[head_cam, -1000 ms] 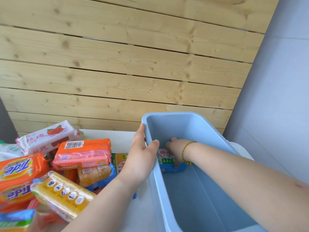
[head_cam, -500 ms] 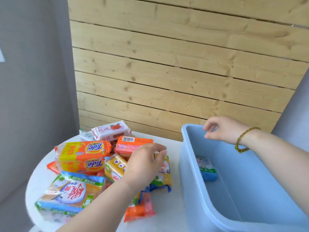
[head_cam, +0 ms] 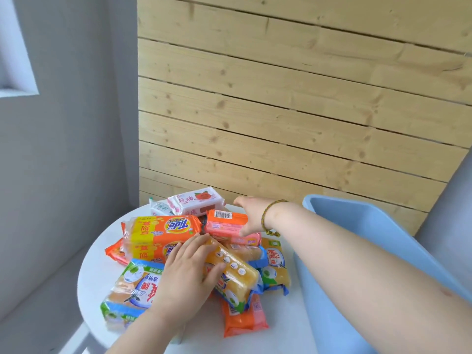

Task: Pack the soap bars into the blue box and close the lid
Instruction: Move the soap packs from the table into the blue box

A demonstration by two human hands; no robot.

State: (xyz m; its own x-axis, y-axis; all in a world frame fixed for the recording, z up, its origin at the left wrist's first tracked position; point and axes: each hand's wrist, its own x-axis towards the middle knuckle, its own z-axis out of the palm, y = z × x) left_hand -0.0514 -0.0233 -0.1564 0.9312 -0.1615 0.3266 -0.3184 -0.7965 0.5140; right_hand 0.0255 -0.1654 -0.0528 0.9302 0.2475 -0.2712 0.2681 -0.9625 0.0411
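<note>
A pile of wrapped soap bars lies on the white round table (head_cam: 94,274). My left hand (head_cam: 186,277) closes over the near end of a yellow soap bar (head_cam: 233,274) on top of the pile. With fingers spread, my right hand (head_cam: 251,215) reaches over a pink-orange soap bar (head_cam: 224,224), its thumb touching the wrapper. The blue box (head_cam: 357,226) stands open at the table's right side, under my right forearm. Its inside is out of view.
In the pile are a large orange Tide pack (head_cam: 161,232), a white rose-print bar (head_cam: 196,200), a green-and-blue pack (head_cam: 132,287) and an orange bar (head_cam: 242,318). A wooden slat wall (head_cam: 281,111) stands behind the table, with a grey wall to the left.
My right hand has left the blue box's rim and swung left over the pile. My left hand has dropped onto the yellow soap bar. The view has panned left.
</note>
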